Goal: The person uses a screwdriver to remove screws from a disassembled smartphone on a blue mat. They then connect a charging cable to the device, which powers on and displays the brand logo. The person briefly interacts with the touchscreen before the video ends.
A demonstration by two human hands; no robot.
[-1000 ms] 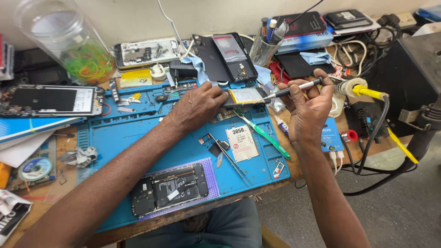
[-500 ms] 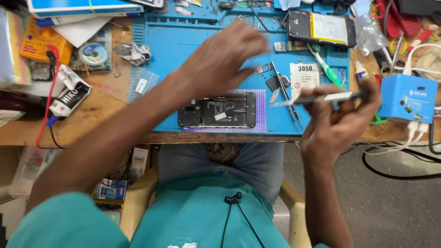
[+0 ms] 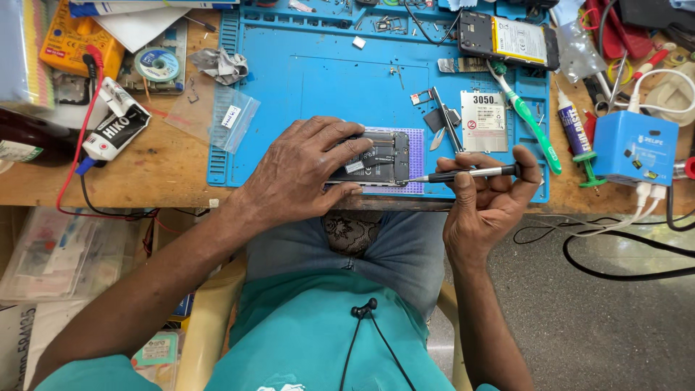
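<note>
An opened black phone (image 3: 380, 159) lies on a purple pad near the front edge of the blue work mat (image 3: 318, 87). My left hand (image 3: 300, 170) lies over the phone's left part and grips it, fingers spread across it. My right hand (image 3: 489, 199) holds a thin screwdriver (image 3: 467, 174) level, its tip pointing left at the phone's lower right corner.
On the mat lie tweezers (image 3: 445, 119), a silver battery (image 3: 483, 111), a green toothbrush (image 3: 528, 119) and a second opened phone (image 3: 507, 36). A blue box (image 3: 637, 148) with white cables stands at the right. A small clear bag (image 3: 224, 116), a tape roll (image 3: 157, 64) and a yellow multimeter (image 3: 76, 32) sit at the left.
The view has tilted down towards the table edge and my lap. My left hand came down onto the opened phone, and my right hand brought the screwdriver tip to the phone.
</note>
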